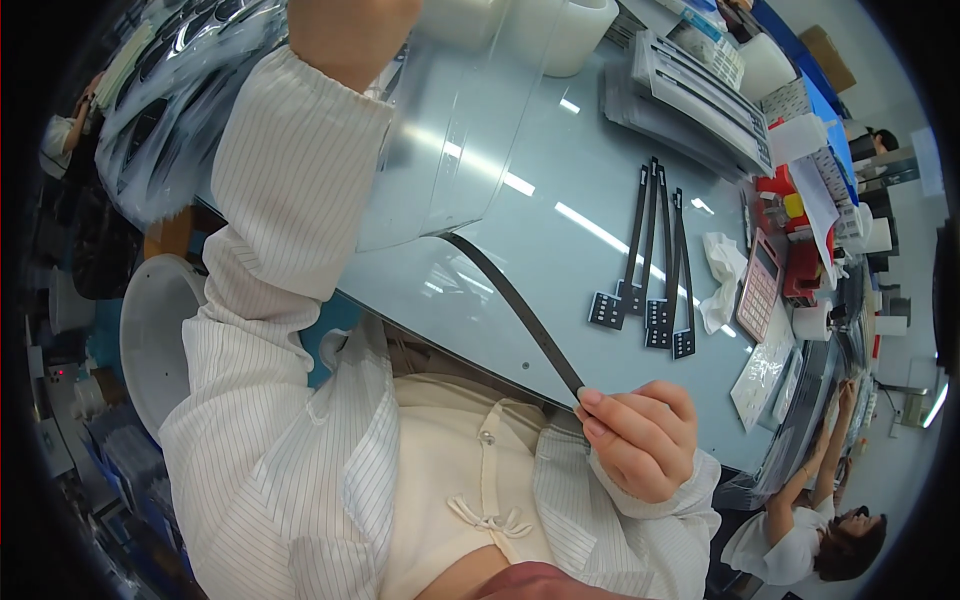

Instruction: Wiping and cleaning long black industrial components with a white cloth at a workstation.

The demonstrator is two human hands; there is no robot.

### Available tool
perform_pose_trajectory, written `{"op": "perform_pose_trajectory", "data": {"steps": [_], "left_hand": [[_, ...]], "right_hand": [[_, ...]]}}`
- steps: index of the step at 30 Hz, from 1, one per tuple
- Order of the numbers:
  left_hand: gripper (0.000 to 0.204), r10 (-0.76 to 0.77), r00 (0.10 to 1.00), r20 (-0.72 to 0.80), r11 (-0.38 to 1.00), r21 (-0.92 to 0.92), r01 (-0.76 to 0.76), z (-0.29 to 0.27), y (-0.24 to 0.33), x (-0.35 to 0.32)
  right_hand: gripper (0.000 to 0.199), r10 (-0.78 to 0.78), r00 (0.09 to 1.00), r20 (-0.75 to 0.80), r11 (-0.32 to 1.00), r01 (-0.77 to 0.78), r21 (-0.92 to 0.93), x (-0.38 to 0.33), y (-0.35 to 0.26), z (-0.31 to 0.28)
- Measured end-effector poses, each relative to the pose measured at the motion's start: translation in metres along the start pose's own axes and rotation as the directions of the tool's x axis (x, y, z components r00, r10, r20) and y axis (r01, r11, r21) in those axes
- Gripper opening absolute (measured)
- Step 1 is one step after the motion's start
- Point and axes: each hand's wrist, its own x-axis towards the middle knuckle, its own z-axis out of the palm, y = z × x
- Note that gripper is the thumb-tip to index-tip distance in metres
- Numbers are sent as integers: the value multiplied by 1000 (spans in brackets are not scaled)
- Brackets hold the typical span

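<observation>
My right hand [645, 440] is closed in a pinch on one end of a narrow black strip [512, 308], close to the table's front edge. From there the strip runs up and left to the edge of a clear plastic film [440, 190]. My left arm reaches far forward; only the wrist and part of my left hand [350, 35] show at the top edge, and its fingers are out of the picture. Right of the film, several black strips with square dotted ends [657, 270] lie side by side on the glossy table [500, 345].
Wide translucent rolls [565, 40] stand at the back. A stack of clear-sleeved sheets [690, 105] sits back right. A crumpled tissue [720, 280] and a pink calculator [762, 285] lie right. Plastic bags [180, 130] and a white bin [160, 340] are left. Another person [800, 530] works at right.
</observation>
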Motion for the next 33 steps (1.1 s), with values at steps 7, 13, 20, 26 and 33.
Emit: {"op": "perform_pose_trajectory", "data": {"steps": [7,13,20,26,33], "left_hand": [[17,8,995,-102,1000,-20,-10,-9,-22,19],[20,-58,985,-165,988,-154,33,-53,-43,31],[23,-253,961,-113,927,-313,207,-123,-64,16],[21,-300,952,-65,914,-306,267,-216,-89,-31],[23,-592,711,-378,796,-136,590,-340,-128,-92]], "right_hand": [[21,-66,998,-10,998,66,-5,-18,6,4],[23,140,987,-75,982,-129,137,-33,20,16],[21,452,884,-118,874,-414,254,-49,47,23],[23,482,871,-90,835,-426,347,-50,62,24],[22,462,885,-51,841,-419,343,-44,73,27]]}}
